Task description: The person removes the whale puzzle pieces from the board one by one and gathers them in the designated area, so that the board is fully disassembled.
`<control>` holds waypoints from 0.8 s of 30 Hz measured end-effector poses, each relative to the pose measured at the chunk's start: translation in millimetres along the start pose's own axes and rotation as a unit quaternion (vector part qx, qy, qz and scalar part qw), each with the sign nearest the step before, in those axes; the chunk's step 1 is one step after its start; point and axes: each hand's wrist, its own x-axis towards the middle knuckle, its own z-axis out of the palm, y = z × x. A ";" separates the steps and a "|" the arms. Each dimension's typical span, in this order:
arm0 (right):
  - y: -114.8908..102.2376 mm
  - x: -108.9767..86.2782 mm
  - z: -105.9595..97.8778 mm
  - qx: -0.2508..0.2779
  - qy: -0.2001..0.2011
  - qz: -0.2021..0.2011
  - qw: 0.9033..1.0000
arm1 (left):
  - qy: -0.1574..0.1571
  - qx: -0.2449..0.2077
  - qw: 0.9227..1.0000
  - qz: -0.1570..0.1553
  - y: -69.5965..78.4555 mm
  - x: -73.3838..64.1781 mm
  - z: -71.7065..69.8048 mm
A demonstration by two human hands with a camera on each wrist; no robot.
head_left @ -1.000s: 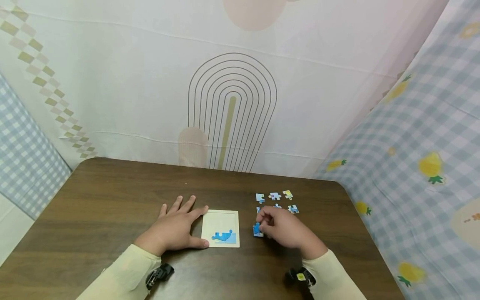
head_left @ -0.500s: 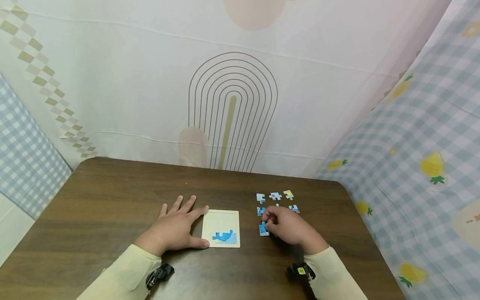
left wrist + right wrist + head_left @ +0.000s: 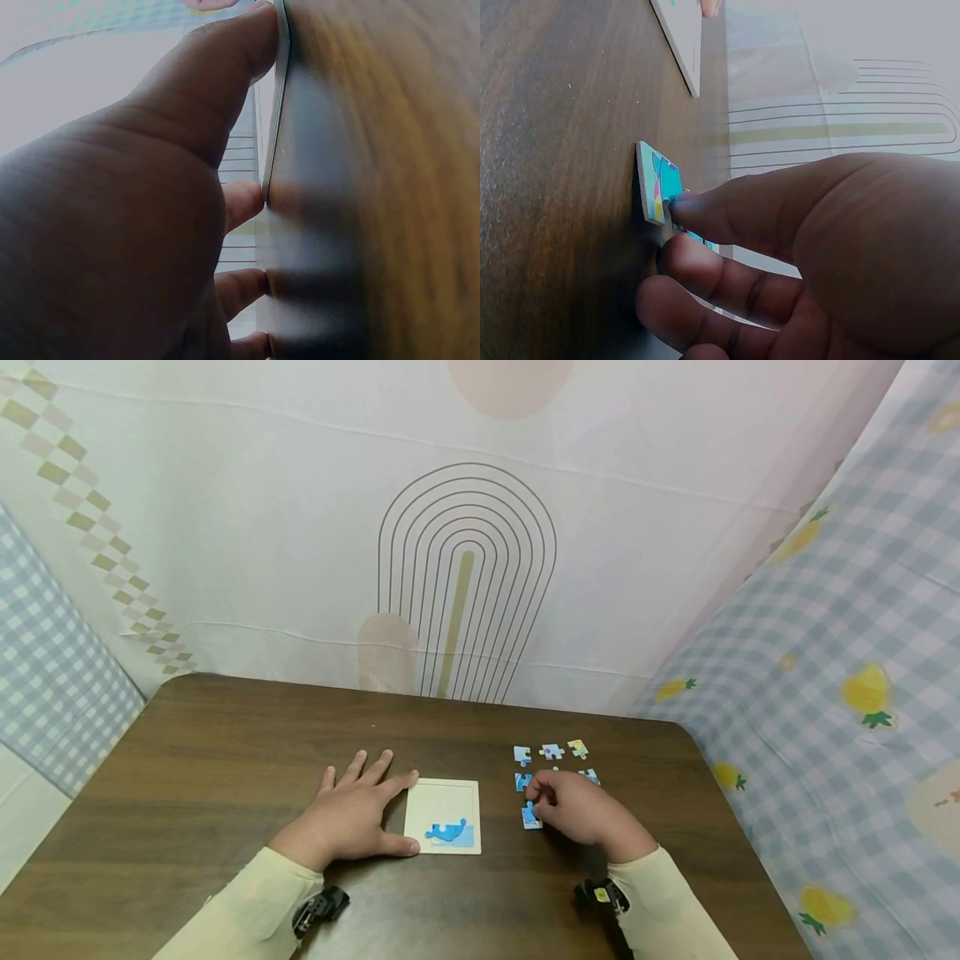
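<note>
My left hand [image 3: 348, 818] lies spread on the table, its thumb and index finger touching the left edge of a square cream puzzle tray [image 3: 442, 789]. From the left wrist view, the thumb [image 3: 259, 45] presses along the tray's side. Blue puzzle pieces [image 3: 448, 832] lie in the tray's lower part, a dark blue shape over light blue. To the right of the tray, my right hand [image 3: 573, 810] pinches a blue puzzle piece [image 3: 531, 817] between thumb and finger. Close up in the right wrist view, this piece [image 3: 660, 184] is tilted, with a touch of yellow and pink.
Several loose puzzle pieces [image 3: 552, 752] lie in rows behind my right hand, some partly hidden by it. The brown wooden table [image 3: 247, 735] ends at a white patterned cloth [image 3: 300, 568]. A checked cloth [image 3: 787, 693] hangs along the right side.
My right hand has moved slightly right with the pinched puzzle piece, bringing it farther from the tray and nearer the loose pieces. My left hand and the tray stay put.
</note>
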 end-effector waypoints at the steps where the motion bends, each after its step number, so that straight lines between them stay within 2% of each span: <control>1: 0.3 0.3 0.0 0.000 0.000 0.001 1.000 | -0.001 0.000 1.000 -0.001 -0.4 0.2 0.3; 12: -1.1 -0.6 -4.1 -0.008 0.007 0.009 1.000 | -0.005 -0.002 1.000 -0.003 -0.6 0.8 0.4; 24: -32.3 4.2 -9.1 -0.032 0.032 -0.006 0.999 | -0.002 -0.004 1.000 0.000 1.3 -1.6 -0.9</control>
